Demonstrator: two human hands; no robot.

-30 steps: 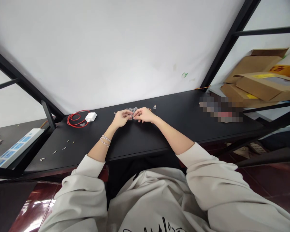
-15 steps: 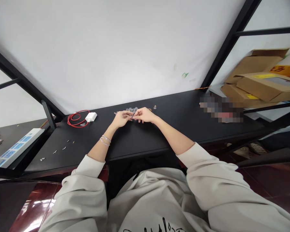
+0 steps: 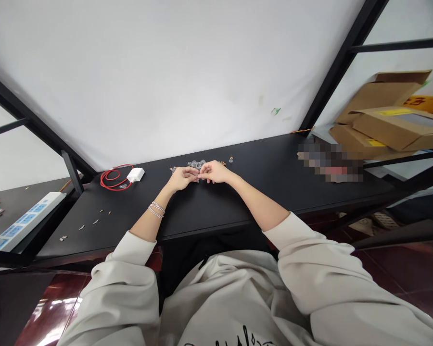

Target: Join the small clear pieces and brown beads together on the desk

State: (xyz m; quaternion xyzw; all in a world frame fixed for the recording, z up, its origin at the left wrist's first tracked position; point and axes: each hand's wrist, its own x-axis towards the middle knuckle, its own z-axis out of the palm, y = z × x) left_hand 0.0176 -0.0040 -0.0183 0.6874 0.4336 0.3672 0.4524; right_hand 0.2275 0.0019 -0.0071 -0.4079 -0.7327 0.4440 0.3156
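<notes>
My left hand (image 3: 182,178) and my right hand (image 3: 215,172) meet fingertip to fingertip over the black table (image 3: 202,206). Both are pinched closed around something tiny between them, too small and hidden to make out. Just behind the fingers lies a pile of small clear pieces (image 3: 196,164). Some small brownish bits (image 3: 173,168) show beside my left hand, and others (image 3: 223,164) peek out past my right hand. One clear piece with a brownish top (image 3: 231,159) stands apart on the right.
A white charger (image 3: 135,175) with a coiled red cable (image 3: 110,179) lies at the left. Several tiny pieces (image 3: 95,221) are scattered nearer the left edge. A white power strip (image 3: 31,220) is farther left. Cardboard boxes (image 3: 400,127) and black frame posts (image 3: 341,67) stand at the right.
My hands stay together in nearly the same spot, with only slight finger movement. The pieces on the table look unchanged.
</notes>
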